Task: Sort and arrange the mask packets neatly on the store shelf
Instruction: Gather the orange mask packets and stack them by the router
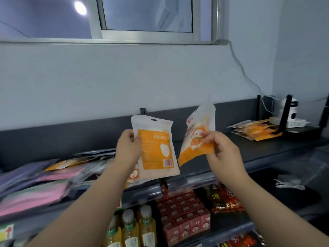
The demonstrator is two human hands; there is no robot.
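Observation:
My left hand (pixel 127 148) grips the left edge of an orange-and-white KN95 mask packet (pixel 156 148), held upright above the dark top shelf (pixel 249 154); at least one more packet sits behind it. My right hand (pixel 219 148) pinches a second orange-and-white mask packet (pixel 197 132), tilted to the right. A stack of similar orange packets (pixel 256 130) lies far right on the shelf. At the left lies a loose pile of pink, purple and dark mask packets (pixel 41 182), with an orange one (pixel 60 165) among them.
A white camera (pixel 292 113) and black stand posts sit at the shelf's far right, with a cable up the wall. Below are juice bottles (pixel 131 229), red snack boxes (pixel 183 216) and red bags (pixel 226 200). A loose mask (pixel 288 182) lies on the lower right counter.

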